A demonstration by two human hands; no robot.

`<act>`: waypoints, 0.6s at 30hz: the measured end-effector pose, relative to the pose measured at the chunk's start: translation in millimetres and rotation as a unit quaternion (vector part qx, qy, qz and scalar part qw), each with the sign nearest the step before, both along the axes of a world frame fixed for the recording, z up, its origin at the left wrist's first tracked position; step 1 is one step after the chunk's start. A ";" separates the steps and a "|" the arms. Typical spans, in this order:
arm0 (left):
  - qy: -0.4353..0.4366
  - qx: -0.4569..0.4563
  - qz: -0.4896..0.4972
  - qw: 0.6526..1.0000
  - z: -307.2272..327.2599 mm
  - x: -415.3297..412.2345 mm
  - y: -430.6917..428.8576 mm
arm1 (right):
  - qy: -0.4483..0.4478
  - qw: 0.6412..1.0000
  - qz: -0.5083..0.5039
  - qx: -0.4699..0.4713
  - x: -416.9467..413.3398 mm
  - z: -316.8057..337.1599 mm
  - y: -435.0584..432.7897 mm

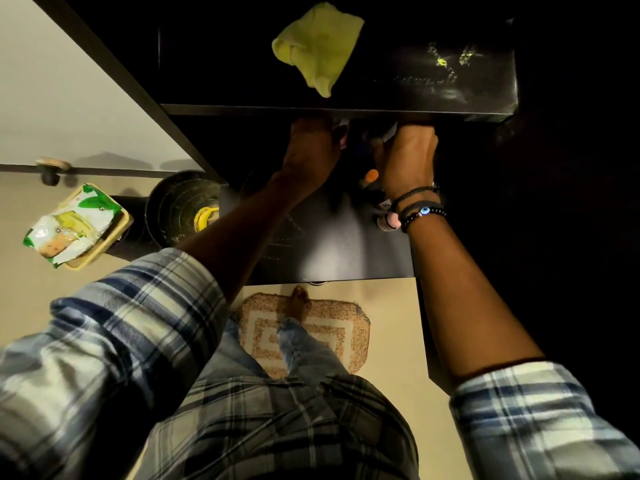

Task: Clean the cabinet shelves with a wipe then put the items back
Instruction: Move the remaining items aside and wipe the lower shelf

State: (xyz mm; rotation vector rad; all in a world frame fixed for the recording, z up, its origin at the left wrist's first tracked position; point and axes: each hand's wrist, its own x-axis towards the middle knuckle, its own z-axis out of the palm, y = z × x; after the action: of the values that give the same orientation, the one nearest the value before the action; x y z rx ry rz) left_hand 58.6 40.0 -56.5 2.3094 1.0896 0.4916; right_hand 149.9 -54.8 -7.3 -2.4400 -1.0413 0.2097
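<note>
Right now, step in hand: I judge it to be handling the items on the lower shelf (332,237), either lifting them off or setting them back; the frame alone does not settle which.

Left hand (310,152): reaches in under the front edge of the upper shelf (398,95), fingers curled around something pale at its tips; what it is I cannot tell, too dark and half hidden.

Right hand (405,157): beside the left, also tucked under that edge, fingers bent around a small dark item with a pale top; the grip looks closed, but I cannot name the thing.

Wipe: the yellow cloth (317,46) lies crumpled on the upper shelf, apart from both hands, untouched.

Small items: an orange-tipped piece (371,175) and a small jar (384,224) stand on the lower shelf just beside my right wrist, by the beaded bracelets (420,211).

Doing it well: I would move one item per hand, keep each upright, and lift clear before drawing my wrists back, since the bracelets sit very near the jar.

Risk: the shelf edge hides my fingertips, so I would go slowly and by feel.

Set aside: a green-and-white packet (69,225) in a tray and a dark pot (180,206) sit off to the left.
</note>
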 end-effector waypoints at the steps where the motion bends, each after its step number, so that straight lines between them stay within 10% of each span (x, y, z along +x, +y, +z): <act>1: -0.020 -0.032 -0.004 0.999 4.7 -2.1 0.2 | -0.005 1.000 -0.008 0.020 -5.6 -1.1 -1.7; 18: -0.049 0.096 -0.029 0.994 42.1 -123.9 -29.6 | -0.123 0.954 0.048 0.268 -70.6 73.3 21.5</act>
State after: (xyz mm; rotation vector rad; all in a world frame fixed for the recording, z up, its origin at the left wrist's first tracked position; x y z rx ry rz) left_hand -65.3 10.5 -14.4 2.4444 0.9625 0.7072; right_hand 79.3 -33.3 66.0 -1.9530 -1.1441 -0.3197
